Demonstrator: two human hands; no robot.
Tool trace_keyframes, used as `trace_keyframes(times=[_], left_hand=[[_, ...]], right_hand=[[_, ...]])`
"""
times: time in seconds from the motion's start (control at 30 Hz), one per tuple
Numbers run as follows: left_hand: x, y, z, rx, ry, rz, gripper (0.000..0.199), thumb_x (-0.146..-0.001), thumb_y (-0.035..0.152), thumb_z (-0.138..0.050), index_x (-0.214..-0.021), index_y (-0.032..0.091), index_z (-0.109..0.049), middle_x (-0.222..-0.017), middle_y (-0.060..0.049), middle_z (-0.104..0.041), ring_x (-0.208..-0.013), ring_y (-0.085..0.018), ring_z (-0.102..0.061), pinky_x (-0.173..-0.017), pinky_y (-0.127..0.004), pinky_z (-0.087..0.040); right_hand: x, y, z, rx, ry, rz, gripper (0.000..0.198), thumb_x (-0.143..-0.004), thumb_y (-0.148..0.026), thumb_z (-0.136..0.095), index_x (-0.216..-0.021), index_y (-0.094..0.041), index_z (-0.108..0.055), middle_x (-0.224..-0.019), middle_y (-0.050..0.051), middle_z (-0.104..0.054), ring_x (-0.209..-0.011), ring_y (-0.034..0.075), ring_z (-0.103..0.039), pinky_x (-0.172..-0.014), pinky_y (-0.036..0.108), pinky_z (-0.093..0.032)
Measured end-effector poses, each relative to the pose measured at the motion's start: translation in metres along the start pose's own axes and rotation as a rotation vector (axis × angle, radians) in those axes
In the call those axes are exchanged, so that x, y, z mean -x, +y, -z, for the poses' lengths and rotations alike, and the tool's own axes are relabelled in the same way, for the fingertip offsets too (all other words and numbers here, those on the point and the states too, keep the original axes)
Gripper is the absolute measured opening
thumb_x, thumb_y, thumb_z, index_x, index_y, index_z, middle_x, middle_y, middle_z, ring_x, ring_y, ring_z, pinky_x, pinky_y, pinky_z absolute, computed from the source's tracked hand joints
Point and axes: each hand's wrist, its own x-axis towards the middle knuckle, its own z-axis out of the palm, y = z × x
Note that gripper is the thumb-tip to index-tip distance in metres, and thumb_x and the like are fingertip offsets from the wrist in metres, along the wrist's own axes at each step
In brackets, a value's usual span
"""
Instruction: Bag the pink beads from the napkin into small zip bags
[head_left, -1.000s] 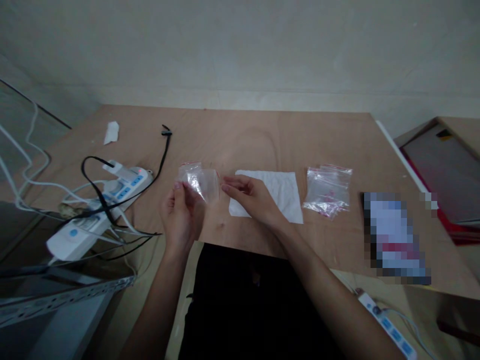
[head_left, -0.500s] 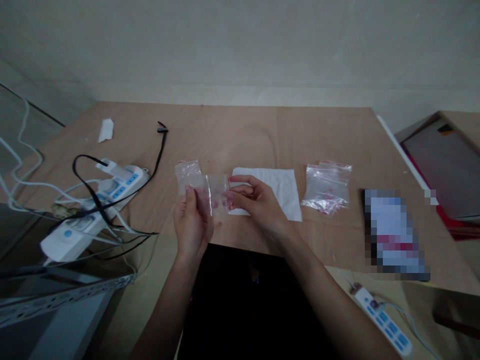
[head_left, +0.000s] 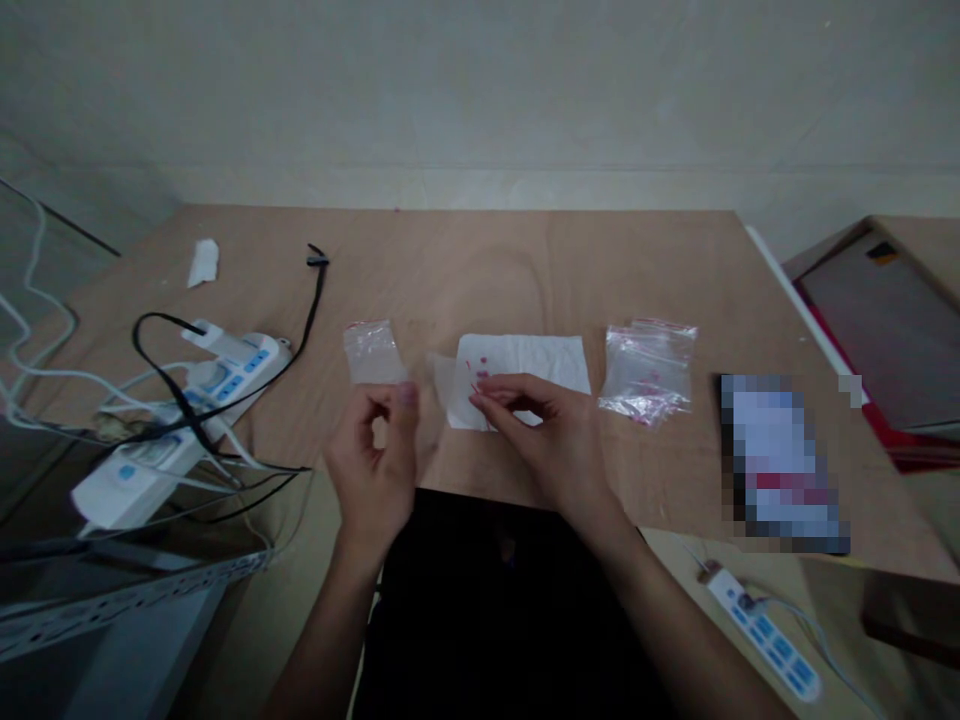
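Over the left edge of the tissue (head_left: 559,358), we are pinching a plastic bag (head_left: 444,384), probably light, limp and slippery, best taken by its rim, in our right hand (head_left: 559,430), our left hand (head_left: 371,440) hovering left of the tissue, its grip unclear.

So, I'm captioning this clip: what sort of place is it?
Probably a small makeshift workspace, though home or workshop I can't tell: a wide light-brown wooden table, a long white plastic power strip with blue sockets on it, and a pile of clear, red-edged plastic bags.
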Motion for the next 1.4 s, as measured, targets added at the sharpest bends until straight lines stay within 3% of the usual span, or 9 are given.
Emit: trace_keyframes(times=[0.1,0.2,0.43,0.57,0.7,0.87,1.13,1.27,1.4], left_hand=[[0.003,0.014,-0.003,0.056,-0.31,0.031,0.026,-0.087,0.04,-0.059,-0.072,0.019,-0.056,-0.065,0.002,-0.057,-0.062,-0.011,-0.054,-0.064,-0.025,-0.044],[0.003,0.014,-0.005,0.093,-0.377,0.025,0.023,-0.09,0.037,-0.056,-0.076,0.019,-0.057,-0.069,0.002,-0.059,-0.065,-0.011,-0.055,-0.064,-0.024,-0.044],[0.003,0.015,-0.003,0.157,-0.528,0.053,0.02,-0.093,0.032,-0.049,-0.078,0.02,-0.055,-0.069,0.003,-0.054,-0.062,-0.011,-0.049,-0.058,-0.023,-0.04],[0.003,0.014,-0.009,0.264,-0.521,0.15,0.029,-0.089,0.042,-0.055,-0.07,0.019,-0.054,-0.064,0.003,-0.049,-0.061,-0.012,-0.046,-0.057,-0.024,-0.039],[0.005,0.003,-0.015,0.529,-0.524,0.342,0.035,-0.085,0.049,-0.061,-0.069,0.018,-0.055,-0.065,0.003,-0.05,-0.064,-0.011,-0.047,-0.061,-0.023,-0.04],[0.008,0.002,-0.017,0.843,-0.551,0.627,0.032,-0.074,0.04,-0.076,-0.069,0.017,-0.054,-0.066,0.003,-0.055,-0.062,-0.01,-0.051,-0.061,-0.022,-0.043],[0.013,0.007,-0.019,1.028,-0.437,0.878,0.017,-0.07,0.024,-0.075,-0.076,0.014,-0.062,-0.077,-0.001,-0.066,-0.071,-0.011,-0.062,-0.063,-0.02,-0.05],[0.015,0.001,-0.016,0.927,-0.427,0.814,0.015,-0.071,0.026,-0.072,-0.078,0.017,-0.062,-0.078,-0.001,-0.068,-0.073,-0.012,-0.064,-0.067,-0.023,-0.053],[0.01,0.003,-0.009,0.626,-0.466,0.508,0.021,-0.071,0.034,-0.075,-0.078,0.02,-0.061,-0.075,0.0,-0.068,-0.072,-0.015,-0.066,-0.07,-0.028,-0.055]], right_hand=[[0.008,-0.009,-0.001,0.079,-0.028,0.117,0.005,-0.083,-0.021,-0.069,-0.085,-0.022,-0.074,-0.082,0.001,-0.075,-0.071,0.012,-0.067,-0.067,0.025,-0.055],[0.011,-0.012,-0.001,0.049,-0.059,0.095,0.003,-0.082,-0.021,-0.071,-0.082,-0.021,-0.074,-0.08,0.001,-0.073,-0.072,0.012,-0.066,-0.068,0.025,-0.054],[0.007,-0.008,0.004,-0.243,-0.103,-0.152,0.011,-0.072,-0.03,-0.079,-0.071,-0.021,-0.072,-0.073,-0.001,-0.07,-0.071,0.013,-0.064,-0.07,0.027,-0.052],[0.002,-0.004,0.003,-0.293,-0.207,-0.159,0.016,-0.075,-0.033,-0.076,-0.072,-0.02,-0.069,-0.069,-0.002,-0.067,-0.067,0.011,-0.06,-0.067,0.027,-0.048],[-0.001,0.002,0.0,-0.381,-0.251,-0.169,0.019,-0.076,-0.036,-0.075,-0.076,-0.02,-0.064,-0.071,-0.002,-0.064,-0.067,0.011,-0.059,-0.067,0.027,-0.048],[0.004,0.003,-0.005,-0.412,-0.217,-0.189,0.027,-0.071,-0.034,-0.08,-0.079,-0.022,-0.057,-0.073,-0.004,-0.058,-0.065,0.009,-0.055,-0.064,0.025,-0.047],[0.006,-0.001,-0.005,-0.416,-0.255,-0.15,0.028,-0.075,-0.034,-0.077,-0.086,-0.023,-0.053,-0.074,-0.004,-0.057,-0.065,0.009,-0.053,-0.062,0.025,-0.045],[0.006,-0.003,-0.004,-0.377,-0.258,-0.118,0.023,-0.078,-0.033,-0.074,-0.085,-0.023,-0.054,-0.074,-0.004,-0.057,-0.065,0.009,-0.054,-0.063,0.025,-0.047],[0.006,-0.002,-0.004,-0.238,-0.18,-0.129,0.031,-0.071,-0.039,-0.079,-0.086,-0.022,-0.058,-0.075,-0.004,-0.059,-0.069,0.01,-0.057,-0.065,0.024,-0.049]])
